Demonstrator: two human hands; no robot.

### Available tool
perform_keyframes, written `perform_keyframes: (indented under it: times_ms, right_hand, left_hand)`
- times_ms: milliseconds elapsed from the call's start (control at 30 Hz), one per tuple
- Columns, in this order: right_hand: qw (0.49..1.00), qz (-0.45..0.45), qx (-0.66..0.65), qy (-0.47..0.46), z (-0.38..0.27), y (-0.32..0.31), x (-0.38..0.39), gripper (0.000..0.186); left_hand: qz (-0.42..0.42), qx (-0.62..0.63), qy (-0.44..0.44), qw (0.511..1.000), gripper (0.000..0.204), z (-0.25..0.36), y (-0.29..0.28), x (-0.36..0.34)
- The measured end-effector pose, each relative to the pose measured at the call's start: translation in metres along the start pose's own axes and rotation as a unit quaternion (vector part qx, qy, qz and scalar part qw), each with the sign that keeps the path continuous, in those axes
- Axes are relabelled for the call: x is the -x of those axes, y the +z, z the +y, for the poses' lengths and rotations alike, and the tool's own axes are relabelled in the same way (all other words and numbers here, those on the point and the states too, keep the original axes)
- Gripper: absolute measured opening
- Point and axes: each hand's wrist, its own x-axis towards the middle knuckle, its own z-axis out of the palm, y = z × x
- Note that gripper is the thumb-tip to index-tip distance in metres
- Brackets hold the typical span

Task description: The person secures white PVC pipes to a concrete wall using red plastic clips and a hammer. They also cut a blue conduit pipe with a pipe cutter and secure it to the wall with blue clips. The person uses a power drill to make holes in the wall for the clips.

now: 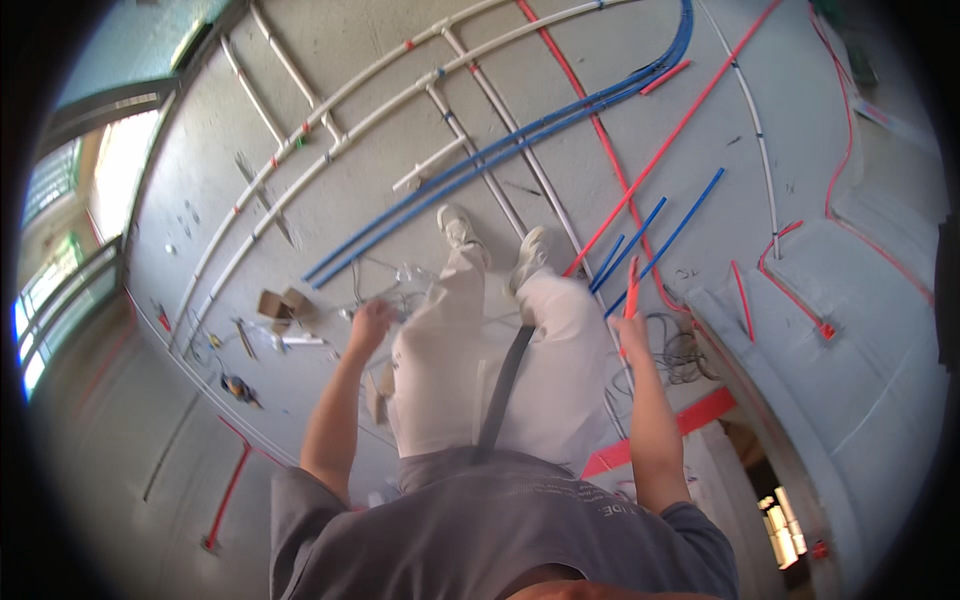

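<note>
One thin red thing [633,285], long and stick-like, gripped in the right hand [631,331], out to the right over the floor [330,205]. Probably light, hard and stiff, maybe smooth and a bit slippery; best to grab round the middle. Past it, blue pipes [690,211] on the floor. Across, left hand [372,323] half curled, near a brown box [285,308]; too blurry to tell whether holding anything.

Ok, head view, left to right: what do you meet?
Dark-and-yellow item → cardboard box → left hand → left shoe → right shoe → right hand gripping an orange-red item → red fitting.
</note>
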Motion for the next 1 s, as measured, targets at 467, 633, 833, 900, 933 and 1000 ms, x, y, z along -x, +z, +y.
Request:
perform_keyframes:
  times_ms: [467, 633, 833, 900, 933, 1000]
  right_hand:
    - [0.942, -0.187, 0.261, -0.099, -0.172, 0.137, -0.234, 0.045]
    - [0.965, -0.230, 0.024, 0.120, -0.143, 0.178, -0.207, 0.031]
    - [0.943, -0.266, 0.138, 0.141, -0.126, 0.194, -0.197, 0.044]
    - [0.940, -0.276, 0.129, 0.156, -0.128, 0.194, -0.206, 0.045]
    - [0.937, -0.265, 0.143, 0.179, -0.129, 0.193, -0.211, 0.045]
    - [0.956, -0.257, 0.110, 0.094, -0.130, 0.193, -0.219, 0.041]
  left_hand:
    - [0.076, 0.089, 0.021, 0.993, 0.023, -0.045, 0.153, -0.290]
    - [0.072, 0.046, 0.019, 0.996, 0.029, -0.046, 0.210, -0.333]
    - [0.018, 0.015, 0.031, 0.999, 0.027, -0.027, 0.280, -0.353]
    - [0.010, -0.010, 0.032, 0.999, 0.028, -0.020, 0.300, -0.364]
    - [0.021, -0.017, 0.043, 0.999, 0.030, -0.014, 0.310, -0.369]
    - [0.044, -0.051, 0.074, 0.995, 0.032, 0.001, 0.325, -0.388]
